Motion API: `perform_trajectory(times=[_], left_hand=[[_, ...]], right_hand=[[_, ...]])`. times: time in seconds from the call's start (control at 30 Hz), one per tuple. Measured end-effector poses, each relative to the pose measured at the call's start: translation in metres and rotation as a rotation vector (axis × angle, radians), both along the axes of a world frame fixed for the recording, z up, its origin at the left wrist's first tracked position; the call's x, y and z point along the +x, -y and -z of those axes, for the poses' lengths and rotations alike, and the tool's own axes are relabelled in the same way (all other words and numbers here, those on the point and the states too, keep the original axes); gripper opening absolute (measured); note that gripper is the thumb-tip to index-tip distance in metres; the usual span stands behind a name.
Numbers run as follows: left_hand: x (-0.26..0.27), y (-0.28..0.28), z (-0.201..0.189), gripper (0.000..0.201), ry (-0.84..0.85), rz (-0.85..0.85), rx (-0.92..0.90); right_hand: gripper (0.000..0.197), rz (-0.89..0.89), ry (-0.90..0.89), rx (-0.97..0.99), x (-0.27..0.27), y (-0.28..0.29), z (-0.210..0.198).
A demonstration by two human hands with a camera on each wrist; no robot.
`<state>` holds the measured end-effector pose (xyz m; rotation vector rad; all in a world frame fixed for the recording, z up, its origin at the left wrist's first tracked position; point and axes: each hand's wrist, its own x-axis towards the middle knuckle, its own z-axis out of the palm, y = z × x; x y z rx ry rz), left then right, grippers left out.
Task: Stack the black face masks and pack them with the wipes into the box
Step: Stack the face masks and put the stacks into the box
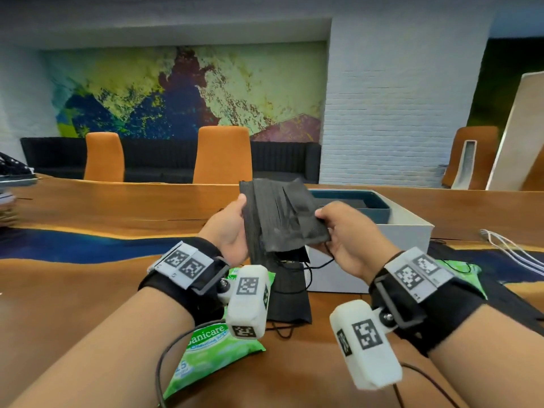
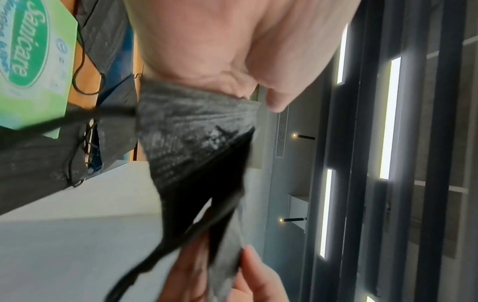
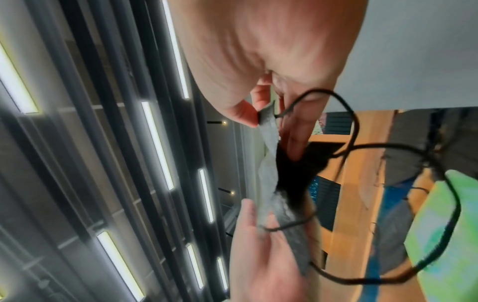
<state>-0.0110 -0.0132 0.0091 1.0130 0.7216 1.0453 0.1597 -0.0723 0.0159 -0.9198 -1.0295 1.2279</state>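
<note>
Head cam's showing the left hand (image 1: 232, 228) and right hand (image 1: 350, 231) pinching opposite edges of floppy, featherlight pleated black fabric face masks (image 1: 282, 219) between them, so gripping edges, not the ear loops, looks safest.

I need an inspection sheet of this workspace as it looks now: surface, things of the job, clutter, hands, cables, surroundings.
Surface: wooden table with a blue wavy band.
Job's things: black masks held in the air in front of the open box; more masks lie flat on the table; one green wipes pack near the left arm, another wipes pack behind the right wrist.
Clutter: blurred items at the far left edge, cannot tell what.
Hands: left hand and right hand each pinch the held masks.
Cables: white cords at right; black camera wire near the left arm.
Surroundings: orange chairs, black sofa, colourful wall painting.
</note>
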Motion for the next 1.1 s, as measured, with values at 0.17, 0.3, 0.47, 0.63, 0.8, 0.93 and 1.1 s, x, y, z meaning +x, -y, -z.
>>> perform_trajectory(times=[0.17,0.3,0.47,0.63,0.8,0.93,1.1], left_hand=[[0.006,0.001,0.004,0.026,-0.081,-0.06,0.036],[0.009,-0.001,0.007,0.026,-0.032,-0.059,0.028],[0.011,-0.008,0.016,0.032,0.112,-0.069,0.071],[0.011,-0.006,0.037,0.031,0.003,-0.019,0.168],[-0.016,-0.016,0.036,0.034,0.103,-0.104,0.117],[-0.054,-0.02,0.034,0.039,0.204,-0.153,0.049],[-0.062,-0.016,0.031,0.042,0.267,-0.144,0.031]], right_hand=[[0.022,-0.014,0.208,-0.028,-0.006,-0.005,0.019],[0.006,-0.058,0.178,-0.063,-0.003,-0.009,0.025],[0.009,-0.03,0.114,-0.037,-0.003,-0.018,0.028],[0.008,0.071,0.264,0.083,-0.012,-0.025,0.036],[0.019,0.127,0.481,-0.022,-0.01,-0.027,0.038],[0.026,-0.101,0.663,-0.402,0.002,-0.026,0.038],[0.038,-0.129,1.102,-0.629,0.009,-0.033,0.046]])
